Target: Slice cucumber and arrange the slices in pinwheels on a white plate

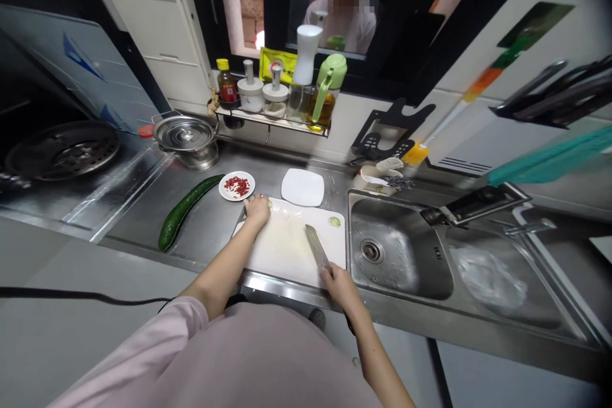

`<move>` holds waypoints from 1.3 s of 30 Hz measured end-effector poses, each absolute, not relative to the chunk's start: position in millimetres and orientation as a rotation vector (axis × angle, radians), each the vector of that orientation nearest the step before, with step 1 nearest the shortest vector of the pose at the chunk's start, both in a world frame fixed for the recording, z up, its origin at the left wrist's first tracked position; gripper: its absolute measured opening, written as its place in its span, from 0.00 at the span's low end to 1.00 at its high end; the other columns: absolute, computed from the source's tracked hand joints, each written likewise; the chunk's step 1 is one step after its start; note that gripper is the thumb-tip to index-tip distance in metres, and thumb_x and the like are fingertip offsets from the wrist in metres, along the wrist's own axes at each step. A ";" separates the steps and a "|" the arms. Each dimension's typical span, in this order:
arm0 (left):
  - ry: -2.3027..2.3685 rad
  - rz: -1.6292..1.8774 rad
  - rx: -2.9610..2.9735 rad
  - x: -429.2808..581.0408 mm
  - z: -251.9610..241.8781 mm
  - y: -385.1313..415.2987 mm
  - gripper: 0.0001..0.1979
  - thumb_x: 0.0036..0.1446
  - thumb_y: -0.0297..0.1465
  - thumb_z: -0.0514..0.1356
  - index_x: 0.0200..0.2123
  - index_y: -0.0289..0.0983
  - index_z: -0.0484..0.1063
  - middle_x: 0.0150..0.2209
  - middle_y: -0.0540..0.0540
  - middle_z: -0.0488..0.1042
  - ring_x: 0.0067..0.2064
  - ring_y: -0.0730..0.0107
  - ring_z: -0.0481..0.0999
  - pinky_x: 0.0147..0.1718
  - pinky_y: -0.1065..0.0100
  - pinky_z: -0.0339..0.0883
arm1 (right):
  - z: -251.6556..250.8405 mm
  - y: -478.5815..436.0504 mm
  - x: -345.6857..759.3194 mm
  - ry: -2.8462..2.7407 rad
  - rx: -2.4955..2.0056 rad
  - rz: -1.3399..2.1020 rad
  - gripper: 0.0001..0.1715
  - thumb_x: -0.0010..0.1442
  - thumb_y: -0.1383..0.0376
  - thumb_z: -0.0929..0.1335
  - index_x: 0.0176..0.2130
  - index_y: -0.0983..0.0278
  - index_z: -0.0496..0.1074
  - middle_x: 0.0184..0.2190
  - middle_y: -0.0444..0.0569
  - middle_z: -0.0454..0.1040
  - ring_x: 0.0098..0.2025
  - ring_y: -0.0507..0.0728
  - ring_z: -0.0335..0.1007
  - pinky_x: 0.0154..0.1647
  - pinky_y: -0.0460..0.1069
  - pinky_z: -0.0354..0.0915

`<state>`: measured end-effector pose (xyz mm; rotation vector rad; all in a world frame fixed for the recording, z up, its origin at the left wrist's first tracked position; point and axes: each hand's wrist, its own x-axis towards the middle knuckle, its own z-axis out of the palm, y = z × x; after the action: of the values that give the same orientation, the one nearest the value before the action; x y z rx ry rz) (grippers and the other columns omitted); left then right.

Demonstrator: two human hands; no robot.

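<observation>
A white cutting board [282, 248] lies on the steel counter in front of me. At its top left corner rests my left hand [258, 209], its fingers bent over the edge; what is under them is too small to make out. My right hand [335, 279] is wrapped round the handle of a knife [317, 247], whose blade slants up and left over the board. A small green slice [334, 222] lies near the board's right corner. Left of the board are a long green cucumber [184, 211] and a small white plate [238, 185] with red chopped bits. A square white plate [303, 187] sits behind the board.
To the right is a steel sink [401, 248], with a plastic bag [490, 277] in the second basin. A condiment rack [272, 121] hangs at the back. Metal bowls [186, 137] and a black pan [62, 150] are on the left.
</observation>
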<state>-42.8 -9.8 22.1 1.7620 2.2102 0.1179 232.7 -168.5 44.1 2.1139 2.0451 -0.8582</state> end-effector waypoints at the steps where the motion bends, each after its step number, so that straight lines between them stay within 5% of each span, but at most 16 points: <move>1: 2.192 0.085 1.798 -43.4 20.9 -4.9 0.17 0.58 0.28 0.51 0.48 0.40 0.74 0.49 0.35 0.70 0.53 0.50 0.65 0.50 0.50 0.49 | 45.1 -169.2 233.2 2.048 2.120 -0.865 0.18 0.67 0.60 0.58 0.42 0.66 0.72 0.37 0.53 0.78 0.39 0.55 0.71 0.34 0.45 0.53; 11: 2.121 0.114 1.769 -49.9 22.7 11.3 0.11 0.51 0.28 0.57 0.37 0.40 0.76 0.39 0.41 0.78 0.46 0.55 0.73 0.50 0.54 0.54 | 51.4 -173.1 235.0 1.999 2.170 -0.890 0.17 0.66 0.60 0.59 0.42 0.65 0.73 0.36 0.53 0.78 0.39 0.55 0.71 0.34 0.45 0.53; 22: 1.856 0.448 1.390 -13.9 -1.4 -58.0 0.10 0.50 0.31 0.61 0.37 0.38 0.77 0.31 0.48 0.79 0.34 0.71 0.75 0.33 0.72 0.64 | 51.7 -170.7 222.7 2.051 2.127 -0.889 0.16 0.66 0.59 0.59 0.41 0.64 0.72 0.37 0.52 0.77 0.39 0.55 0.70 0.32 0.46 0.50; 32: 1.520 0.170 2.043 0.7 23.8 -70.9 0.12 0.55 0.25 0.54 0.33 0.42 0.77 0.39 0.45 0.78 0.47 0.57 0.70 0.50 0.57 0.54 | 48.1 -175.8 221.1 2.097 2.083 -0.865 0.16 0.67 0.59 0.59 0.41 0.63 0.72 0.37 0.52 0.77 0.39 0.55 0.70 0.32 0.46 0.50; 39: 1.150 -0.015 2.234 7.6 30.0 -62.0 0.13 0.57 0.26 0.55 0.33 0.44 0.79 0.45 0.43 0.75 0.54 0.58 0.64 0.55 0.56 0.45 | 49.6 -179.8 227.6 2.043 2.108 -0.852 0.17 0.67 0.58 0.58 0.42 0.64 0.72 0.38 0.53 0.77 0.41 0.56 0.71 0.32 0.46 0.50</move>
<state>7.6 -62.0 30.0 2.2340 1.1499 -0.0155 227.6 -179.8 49.6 2.1079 2.0434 -0.8524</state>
